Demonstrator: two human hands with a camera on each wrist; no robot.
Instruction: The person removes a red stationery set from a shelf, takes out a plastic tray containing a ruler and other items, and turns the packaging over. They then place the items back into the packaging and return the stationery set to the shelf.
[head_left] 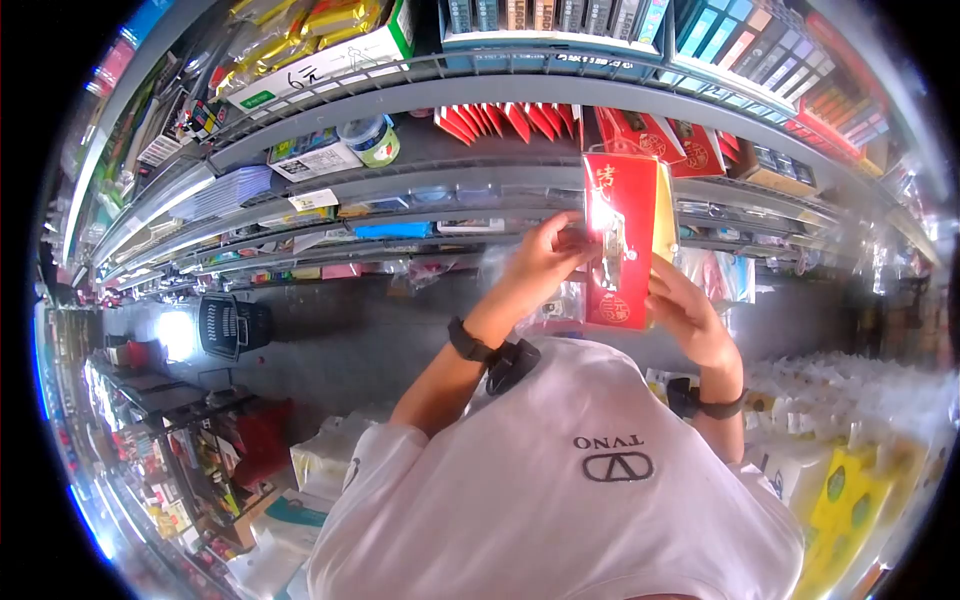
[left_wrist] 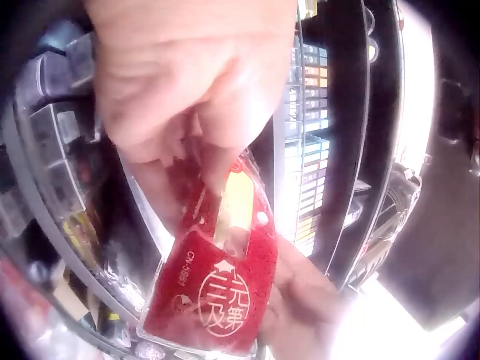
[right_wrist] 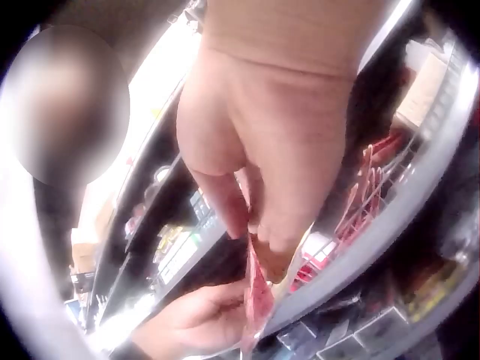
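A flat red packet (head_left: 608, 250) with gold print and a yellow part (head_left: 663, 215) along its right side is held up before the chest. My left hand (head_left: 545, 258) pinches its left edge, with curled fingers. From the right, my right hand (head_left: 692, 318) grips the packet's other edge. In the left wrist view, the left hand (left_wrist: 195, 82) holds the red packet (left_wrist: 217, 300) from above, its clear wrapping shining. Seen edge-on in the right wrist view, the packet (right_wrist: 259, 296) is between the right hand's (right_wrist: 274, 142) fingers; exactly where the fingertips lie is partly hidden.
Shelves (head_left: 500, 95) run across the front. Red packets (head_left: 505, 122) stand on one, beside a round tub (head_left: 370, 142); boxed goods fill the shelf above. A black basket (head_left: 232, 328) is on the floor at left. Wrapped goods (head_left: 840, 480) lie at lower right.
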